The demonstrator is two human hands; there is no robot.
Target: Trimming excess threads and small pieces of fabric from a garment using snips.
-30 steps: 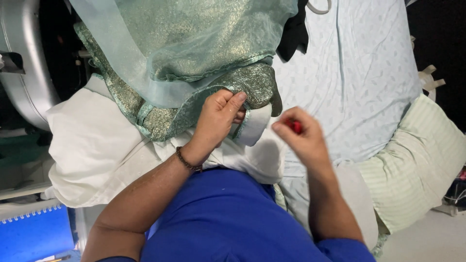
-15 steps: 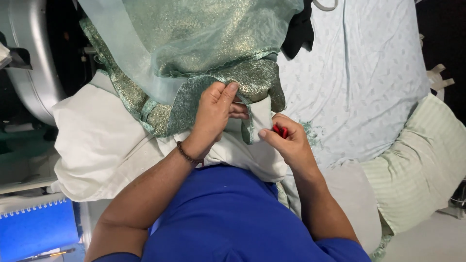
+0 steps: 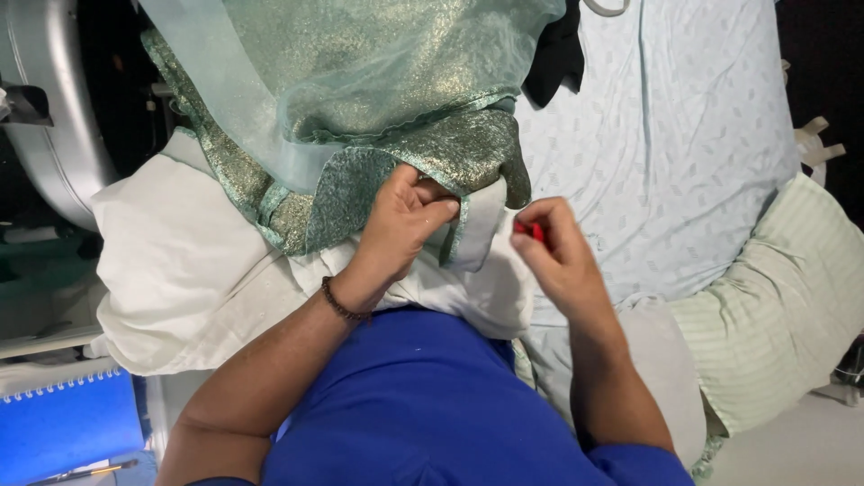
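Left hand (image 3: 400,225) fingers curled, gripping green glitter fabric (image 3: 432,153) edge at twelve o'clock, right hand (image 3: 558,261) pinching small red object (image 3: 529,230) at fingertips

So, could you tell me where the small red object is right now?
In the head view the small red object sits right of centre, pinched in the right hand, just right of the green fabric that the left hand grips.

Bright, even light falls from above, making the green cloth (image 3: 378,81) glitter and leaving only soft shadows under its folds. The top corners sink into darkness. Focus is sharp in the middle, with slight bending toward the edges.
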